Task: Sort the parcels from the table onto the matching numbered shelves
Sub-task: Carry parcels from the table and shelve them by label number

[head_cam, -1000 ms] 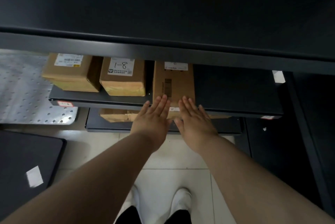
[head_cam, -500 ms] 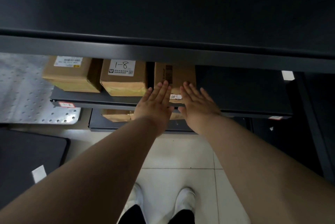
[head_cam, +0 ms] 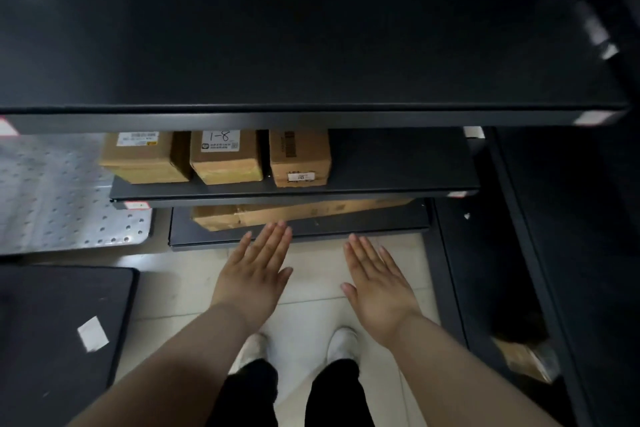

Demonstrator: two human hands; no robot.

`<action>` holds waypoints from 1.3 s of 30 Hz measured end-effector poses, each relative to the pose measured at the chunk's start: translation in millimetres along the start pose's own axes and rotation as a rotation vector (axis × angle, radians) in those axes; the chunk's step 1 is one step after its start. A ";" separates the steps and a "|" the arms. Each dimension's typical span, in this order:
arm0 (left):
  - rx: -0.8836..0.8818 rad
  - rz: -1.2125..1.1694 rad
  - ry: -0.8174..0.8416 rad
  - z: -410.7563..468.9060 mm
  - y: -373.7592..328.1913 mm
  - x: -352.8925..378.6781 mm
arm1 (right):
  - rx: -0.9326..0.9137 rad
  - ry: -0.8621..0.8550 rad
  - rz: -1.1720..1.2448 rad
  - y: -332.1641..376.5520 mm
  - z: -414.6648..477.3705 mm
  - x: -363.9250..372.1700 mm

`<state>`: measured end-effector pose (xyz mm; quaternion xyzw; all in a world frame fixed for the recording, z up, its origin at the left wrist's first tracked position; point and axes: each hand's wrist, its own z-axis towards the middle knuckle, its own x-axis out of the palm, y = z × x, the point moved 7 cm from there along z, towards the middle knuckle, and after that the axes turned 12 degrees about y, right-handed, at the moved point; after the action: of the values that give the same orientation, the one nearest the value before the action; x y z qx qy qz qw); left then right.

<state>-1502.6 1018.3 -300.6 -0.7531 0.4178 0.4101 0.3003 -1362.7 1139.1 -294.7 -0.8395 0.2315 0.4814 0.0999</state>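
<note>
Three brown cardboard parcels stand side by side on a dark metal shelf [head_cam: 398, 181]: a left parcel [head_cam: 145, 158], a middle parcel [head_cam: 227, 158] marked 1-8, and a right parcel [head_cam: 299, 158] with a small white label on its front. My left hand [head_cam: 256, 274] and my right hand [head_cam: 377, 281] hover flat and empty over the floor, below and in front of that shelf, touching nothing. A long flat parcel [head_cam: 298, 213] lies on the lowest shelf [head_cam: 363, 227] just beyond my left fingertips.
A wide dark shelf [head_cam: 311, 46] overhangs the top of the view. A perforated metal plate [head_cam: 62, 194] lies left, a black table corner [head_cam: 59, 329] with a white sticker at lower left. Another rack stands right, with a parcel [head_cam: 523, 357] low down. My white shoes stand on pale tiles.
Both hands have let go of the right parcel, which now sits fully pushed onto the shelf, and have drawn back towards me and apart.
</note>
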 end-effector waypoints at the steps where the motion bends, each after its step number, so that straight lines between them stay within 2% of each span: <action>1: 0.006 0.040 -0.013 -4.5 -4.0 -15.6 | 0.024 -0.036 -0.010 2.9 -10.1 -10.9; 3: 0.080 0.146 -0.103 -14.8 -15.1 -44.6 | 0.073 -0.106 0.004 10.5 -29.1 -34.5; 5: 0.127 0.156 -0.063 -26.1 -22.8 -67.3 | 0.127 -0.154 0.011 16.3 -46.0 -52.9; 10: 0.313 0.255 -0.088 -49.7 -41.9 -99.0 | 0.331 -0.250 0.065 22.2 -99.8 -85.9; 13: 0.466 0.354 -0.238 -74.6 -53.1 -114.6 | 0.441 -0.313 0.109 29.7 -145.9 -79.3; 16: 0.575 0.439 -0.232 -91.3 -74.6 -114.1 | 0.585 -0.279 0.185 24.5 -204.2 -63.9; 21: 0.838 0.481 -0.166 -133.1 -168.4 -112.8 | 0.891 -0.262 0.310 8.1 -332.5 -16.7; 24: 1.037 0.494 -0.201 -181.2 -247.0 -109.9 | 1.117 -0.209 0.400 8.3 -426.7 19.0; 31: 1.432 0.634 -0.223 -346.8 -400.7 -30.5 | 1.470 -0.246 0.632 71.9 -642.9 122.6; 35: 1.634 0.692 -0.209 -457.2 -468.0 32.2 | 1.680 -0.310 0.751 141.1 -755.6 192.0; 39: 1.782 0.772 -0.212 -563.9 -521.1 95.1 | 1.898 -0.295 0.885 229.6 -845.9 265.0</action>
<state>-809.6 778.8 -53.5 -0.0206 0.7633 0.0798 0.6408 -715.7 530.8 -71.5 -0.1913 0.7838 0.1938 0.5581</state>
